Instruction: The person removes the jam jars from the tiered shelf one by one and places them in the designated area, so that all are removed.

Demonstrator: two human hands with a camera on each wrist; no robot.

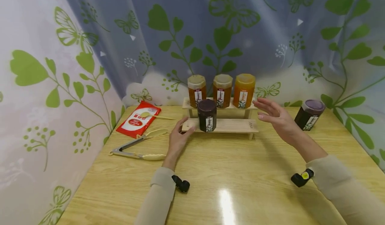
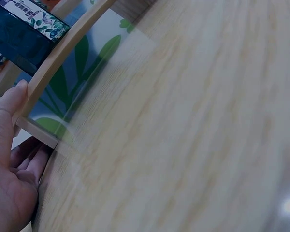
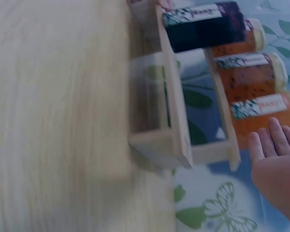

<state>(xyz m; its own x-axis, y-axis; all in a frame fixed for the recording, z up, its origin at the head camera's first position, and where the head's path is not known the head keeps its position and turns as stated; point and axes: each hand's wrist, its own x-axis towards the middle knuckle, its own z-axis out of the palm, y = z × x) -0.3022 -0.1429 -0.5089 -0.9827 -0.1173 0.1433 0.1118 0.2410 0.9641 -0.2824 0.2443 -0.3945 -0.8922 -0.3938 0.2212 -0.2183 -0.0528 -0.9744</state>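
A two-tier wooden rack (image 1: 231, 126) stands on the table. My left hand (image 1: 178, 139) grips the left end of its lower tier; in the left wrist view the thumb (image 2: 14, 99) lies at the board's front edge, with the other fingers around the leg. A dark purple jar (image 1: 207, 115) stands on the lower tier, near that hand. Along the upper tier are two amber jars (image 1: 197, 90) and an orange jar (image 1: 244, 90). My right hand (image 1: 278, 120) is held in the air by the rack's right end, fingers extended and holding nothing, nearest the orange jar.
Another dark purple jar (image 1: 309, 115) stands tilted-looking at the table's right rear. At the left lie a red and white packet (image 1: 139, 120), a pale spoon (image 1: 156, 116) across it, and spread tongs (image 1: 129, 147). A patterned curtain (image 1: 192, 34) hangs behind the table.
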